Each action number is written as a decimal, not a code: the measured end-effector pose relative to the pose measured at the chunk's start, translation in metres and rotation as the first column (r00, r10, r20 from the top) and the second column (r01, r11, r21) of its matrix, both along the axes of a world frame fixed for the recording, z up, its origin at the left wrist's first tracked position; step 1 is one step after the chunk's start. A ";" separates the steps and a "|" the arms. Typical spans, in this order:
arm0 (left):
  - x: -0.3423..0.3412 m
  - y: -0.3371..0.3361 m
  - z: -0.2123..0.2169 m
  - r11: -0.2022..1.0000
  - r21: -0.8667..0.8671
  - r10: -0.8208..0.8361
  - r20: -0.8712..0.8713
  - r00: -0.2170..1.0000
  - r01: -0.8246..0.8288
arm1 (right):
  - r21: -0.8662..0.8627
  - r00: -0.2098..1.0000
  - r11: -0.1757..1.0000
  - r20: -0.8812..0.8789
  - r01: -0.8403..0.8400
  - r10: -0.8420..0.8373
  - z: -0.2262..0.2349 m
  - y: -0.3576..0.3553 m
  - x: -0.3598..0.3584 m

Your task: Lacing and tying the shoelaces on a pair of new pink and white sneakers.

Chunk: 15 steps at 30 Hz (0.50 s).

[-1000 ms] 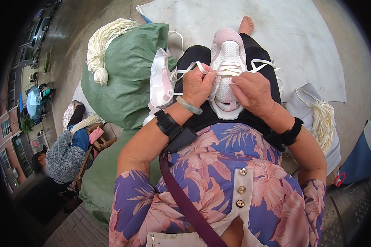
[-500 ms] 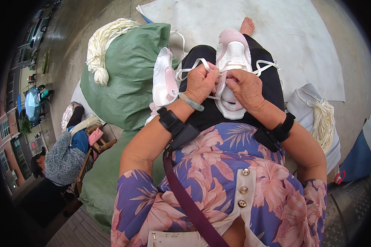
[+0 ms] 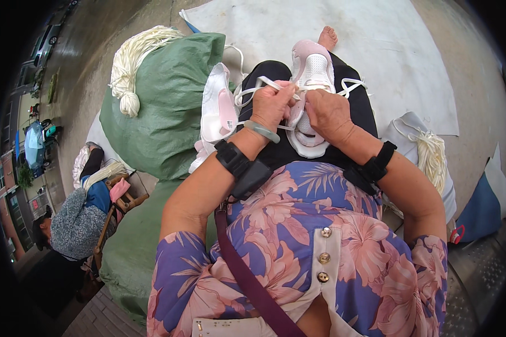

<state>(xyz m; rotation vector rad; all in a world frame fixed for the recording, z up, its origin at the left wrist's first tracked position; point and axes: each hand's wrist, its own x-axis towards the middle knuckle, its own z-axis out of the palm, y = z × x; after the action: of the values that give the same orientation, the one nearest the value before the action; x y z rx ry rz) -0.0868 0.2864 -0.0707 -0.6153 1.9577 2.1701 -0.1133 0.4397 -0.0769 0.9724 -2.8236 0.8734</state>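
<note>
White flat lace is pinched in my left hand while my right hand closes on the pink-and-white mesh sneaker lying on my lap, and I judge that a slack pinch could let the lace slip from its eyelet.

Mesh-cloth shoe — matt, woven green sack
</note>
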 end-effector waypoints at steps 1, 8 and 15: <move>0.000 0.000 0.005 0.995 0.097 0.029 0.041 0.999 -0.033 | 0.047 0.991 0.996 -0.109 -0.072 0.076 0.001 0.005 0.000; -0.004 -0.014 -0.002 0.963 0.256 0.057 0.103 0.993 -0.081 | 0.103 0.850 0.920 -0.355 -0.378 0.389 0.009 0.054 0.011; -0.001 -0.023 0.015 0.958 0.219 0.176 0.065 0.982 -0.186 | 0.212 0.964 0.977 -0.256 -0.015 0.070 0.016 0.226 0.042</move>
<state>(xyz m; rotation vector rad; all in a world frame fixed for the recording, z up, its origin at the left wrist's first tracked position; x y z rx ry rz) -0.0881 0.2635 -0.0553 -0.8241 1.6596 2.4167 -0.0711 0.6655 -0.0607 1.0847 -2.7109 0.4160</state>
